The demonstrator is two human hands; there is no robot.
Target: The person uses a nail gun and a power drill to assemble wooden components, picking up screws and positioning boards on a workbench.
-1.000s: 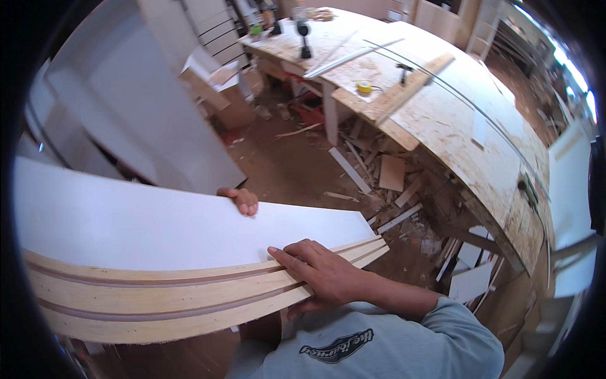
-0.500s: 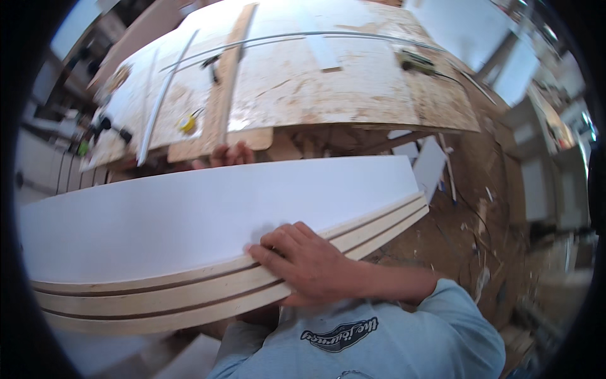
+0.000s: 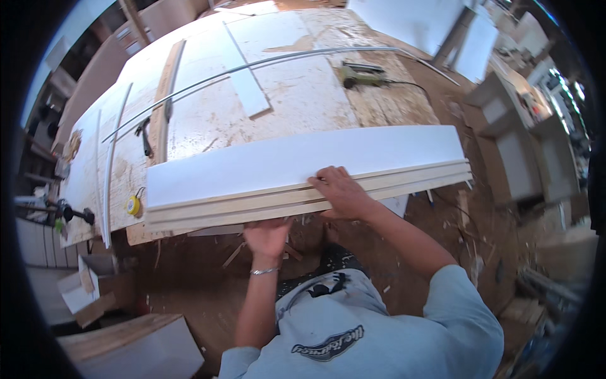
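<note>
A stack of long white boards [image 3: 297, 158] with pale raw-wood edges lies over the near edge of the worktable, its right end reaching past the table. My right hand [image 3: 344, 192] is closed over the stack's near edge, with fingertips on the white top face. From below, my left hand [image 3: 268, 237] holds the same near edge left of it; its fingers are mostly hidden under the boards. A silver bracelet [image 3: 264, 271] circles my left wrist.
On the worktable [image 3: 208, 126] are a long metal strip [image 3: 252, 63], a wooden plank [image 3: 169, 82], a narrow white board [image 3: 249, 91], a hammer [image 3: 146, 138], a yellow tape measure [image 3: 133, 204] and a corded green power tool [image 3: 363, 74]. Cabinet boxes [image 3: 505, 139] stand at right; offcuts litter the floor.
The stack has moved away from my body onto the table's near edge. My left hand has gone from the far side to underneath the near edge. My right hand keeps its hold.
</note>
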